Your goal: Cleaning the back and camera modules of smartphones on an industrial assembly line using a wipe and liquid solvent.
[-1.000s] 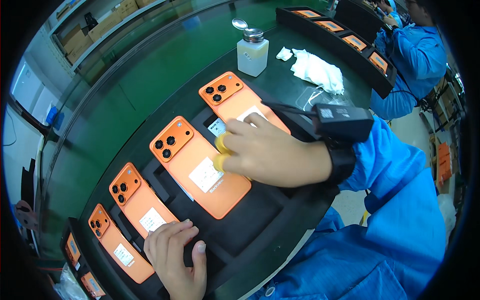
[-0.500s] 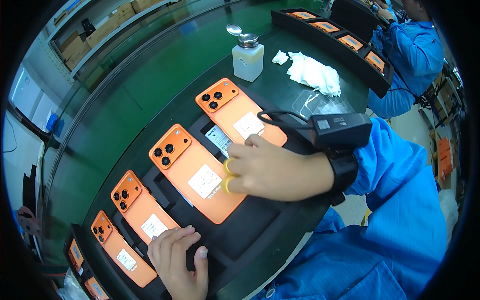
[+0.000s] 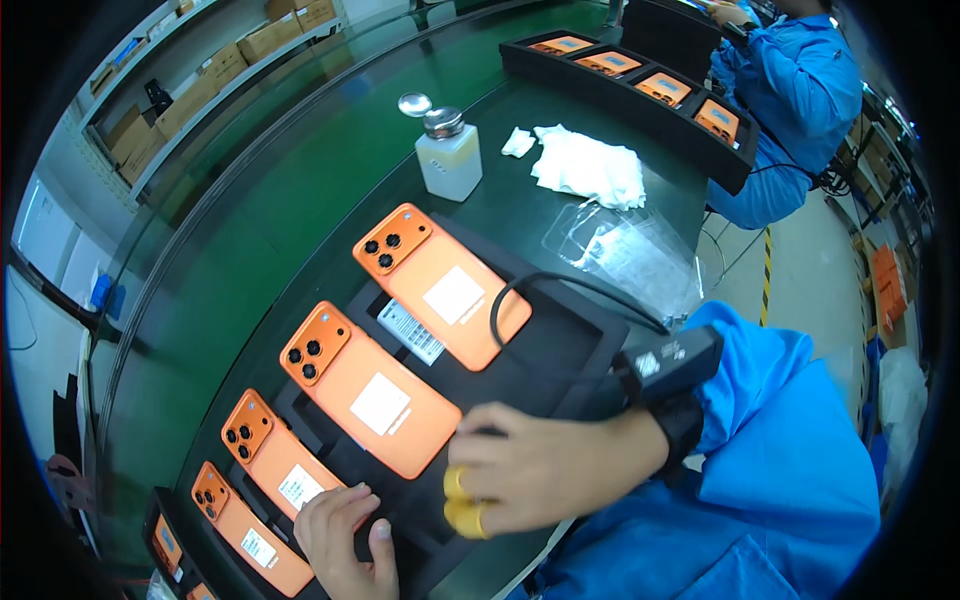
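Note:
Four orange phones lie camera side up, each with a white label, in a black foam tray (image 3: 575, 315). My left hand (image 3: 342, 535) is open, thumb apart from the fingers, at the lower end of the second phone from the left (image 3: 280, 455). Just off the lower end of the third phone (image 3: 372, 395) is my right hand (image 3: 545, 470), with yellow covers on two fingers. Its fingers bend downward and are smeared by motion, so their grip cannot be read. Beyond lies the far-right phone (image 3: 445, 290); the leftmost phone (image 3: 250, 530) is left of my left hand.
A pump bottle (image 3: 449, 160) with its lid up stands behind the tray, beside white wipes (image 3: 590, 168) and clear plastic film (image 3: 635, 255). Another black tray (image 3: 620, 95) of orange phones sits at the far right, near a person in blue (image 3: 800, 100). A cable (image 3: 580, 282) loops from my right wrist's black box.
My right hand has drawn back from the third phone's label toward me. My left hand stays by the second phone. The whole view has shifted somewhat.

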### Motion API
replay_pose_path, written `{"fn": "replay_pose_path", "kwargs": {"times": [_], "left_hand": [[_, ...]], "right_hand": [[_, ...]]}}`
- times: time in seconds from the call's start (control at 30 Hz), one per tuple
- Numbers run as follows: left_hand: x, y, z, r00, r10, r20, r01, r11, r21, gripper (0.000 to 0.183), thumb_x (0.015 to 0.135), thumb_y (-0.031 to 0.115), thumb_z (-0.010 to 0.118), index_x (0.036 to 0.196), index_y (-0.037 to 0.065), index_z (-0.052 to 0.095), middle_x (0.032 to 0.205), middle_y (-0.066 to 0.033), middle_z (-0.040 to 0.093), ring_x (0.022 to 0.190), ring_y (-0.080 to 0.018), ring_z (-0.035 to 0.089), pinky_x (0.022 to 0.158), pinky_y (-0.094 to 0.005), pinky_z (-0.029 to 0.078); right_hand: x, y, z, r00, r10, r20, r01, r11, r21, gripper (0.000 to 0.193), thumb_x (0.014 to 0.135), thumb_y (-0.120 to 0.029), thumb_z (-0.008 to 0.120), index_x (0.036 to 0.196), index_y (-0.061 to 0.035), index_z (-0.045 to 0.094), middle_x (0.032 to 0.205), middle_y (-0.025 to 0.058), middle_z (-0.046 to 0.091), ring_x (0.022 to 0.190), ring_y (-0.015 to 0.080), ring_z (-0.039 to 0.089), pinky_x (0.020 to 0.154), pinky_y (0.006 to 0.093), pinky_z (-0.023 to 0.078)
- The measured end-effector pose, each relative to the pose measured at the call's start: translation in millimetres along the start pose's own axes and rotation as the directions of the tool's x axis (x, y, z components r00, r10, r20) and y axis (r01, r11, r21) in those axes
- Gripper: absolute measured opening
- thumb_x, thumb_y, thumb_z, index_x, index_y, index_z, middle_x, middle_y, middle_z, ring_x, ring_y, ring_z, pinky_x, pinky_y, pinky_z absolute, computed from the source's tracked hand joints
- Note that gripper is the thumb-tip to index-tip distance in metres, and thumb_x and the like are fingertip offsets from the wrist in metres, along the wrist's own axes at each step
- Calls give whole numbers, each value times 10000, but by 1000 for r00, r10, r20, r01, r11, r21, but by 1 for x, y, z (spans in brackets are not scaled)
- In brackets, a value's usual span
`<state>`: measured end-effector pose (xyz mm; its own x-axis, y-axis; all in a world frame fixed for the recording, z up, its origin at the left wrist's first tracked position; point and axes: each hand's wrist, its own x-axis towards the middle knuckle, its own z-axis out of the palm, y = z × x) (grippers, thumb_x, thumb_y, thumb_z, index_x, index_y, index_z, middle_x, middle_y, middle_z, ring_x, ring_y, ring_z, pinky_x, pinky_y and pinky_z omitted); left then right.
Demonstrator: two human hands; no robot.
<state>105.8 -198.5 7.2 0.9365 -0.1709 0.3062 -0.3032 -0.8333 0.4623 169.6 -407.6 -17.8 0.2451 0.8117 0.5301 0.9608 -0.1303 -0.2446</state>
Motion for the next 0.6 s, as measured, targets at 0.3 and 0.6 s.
{"fn": "replay_pose_path", "kwargs": {"times": [0.3, 0.6], "left_hand": [[2, 1, -4, 1000, 29, 7, -29, 998, 47, 131, 822, 106, 537, 896, 6, 576, 937, -128, 586, 912, -289, 527, 836, -362, 376], [-22, -6, -12, 998, -64, -2, 64, 993, 104, 115, 819, 91, 564, 888, -1, 566, 876, -127, 574, 834, -279, 537, 751, -332, 412]], "right_hand": [[-22, -14, -7, 998, 63, 7, -63, 975, 211, 180, 748, -111, 549, 912, -35, 558, 844, 89, 454, 911, 243, 440, 854, 413, 358], [-29, -7, -19, 992, 118, -44, -103, 961, 255, 267, 730, -98, 565, 991, -41, 564, 866, 70, 457, 908, 238, 437, 790, 368, 385]]}}
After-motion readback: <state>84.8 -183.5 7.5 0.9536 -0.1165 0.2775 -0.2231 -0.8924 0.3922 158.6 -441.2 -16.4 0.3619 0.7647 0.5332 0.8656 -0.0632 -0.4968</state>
